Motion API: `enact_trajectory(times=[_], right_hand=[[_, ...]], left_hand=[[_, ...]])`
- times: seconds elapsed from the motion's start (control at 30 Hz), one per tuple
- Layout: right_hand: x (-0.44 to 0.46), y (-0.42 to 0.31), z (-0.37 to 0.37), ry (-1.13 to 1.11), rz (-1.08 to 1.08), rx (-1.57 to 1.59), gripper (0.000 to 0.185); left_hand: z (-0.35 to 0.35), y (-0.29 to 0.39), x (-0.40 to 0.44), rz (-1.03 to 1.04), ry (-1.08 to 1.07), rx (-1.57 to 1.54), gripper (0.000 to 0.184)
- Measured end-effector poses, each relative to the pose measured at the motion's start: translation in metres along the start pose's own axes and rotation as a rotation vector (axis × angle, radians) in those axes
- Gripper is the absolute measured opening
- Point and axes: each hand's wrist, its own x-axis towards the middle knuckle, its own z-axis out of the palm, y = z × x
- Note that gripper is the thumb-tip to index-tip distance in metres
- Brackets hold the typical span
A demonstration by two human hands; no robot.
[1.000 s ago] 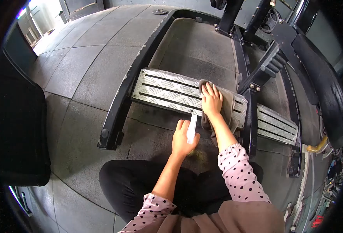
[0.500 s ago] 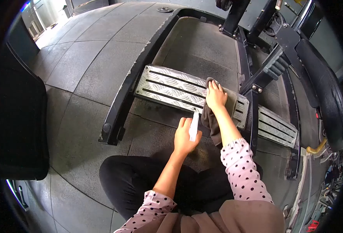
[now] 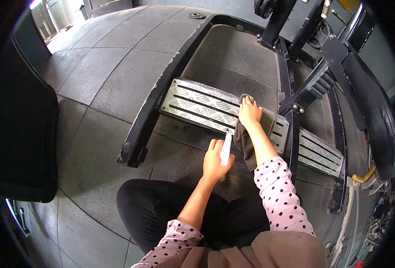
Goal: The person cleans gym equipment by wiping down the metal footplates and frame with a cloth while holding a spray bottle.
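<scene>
Right hand spread on a brown cloth over a metal footplate, left hand closed on a slim white object

The brown cloth (image 3: 246, 149) lies under the right hand (image 3: 250, 114), over the silvery, slotted footplate (image 3: 202, 107), and hangs past its near edge. The right hand's grip is open, its fingers laid out on the cloth rather than closed around it. Nearer the wearer and to the left of that grip, the left hand (image 3: 216, 163) has a narrow grip around a slim white object (image 3: 226, 149), which points up toward the footplate's near edge.

Left of both grips, a scuffed black frame bar (image 3: 139, 125) runs past the footplate's end. Right of them, beyond a dark upright, is a second slotted plate (image 3: 320, 152); farther right is a long black pad (image 3: 369, 107). Grey floor tiles (image 3: 85, 138) spread around the frame. The wearer's black-clad legs (image 3: 148, 205) are folded below the left grip.
</scene>
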Motion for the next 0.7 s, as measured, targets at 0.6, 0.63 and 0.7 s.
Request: enact_trajectory(times=[0.6, 0.63, 0.7], right_hand=[[-0.044, 0.036, -0.003, 0.016, -0.156, -0.112, 0.048], [-0.050, 0.041, -0.004, -0.004, -0.075, -0.078, 0.050], [-0.056, 0.045, -0.007, -0.011, -0.011, -0.042, 0.051]], left_hand=[[0.001, 0.003, 0.004, 0.007, 0.036, -0.032, 0.023], [0.000, 0.006, 0.003, 0.004, 0.044, -0.047, 0.020], [-0.003, 0.009, 0.001, -0.014, 0.040, -0.037, 0.020]])
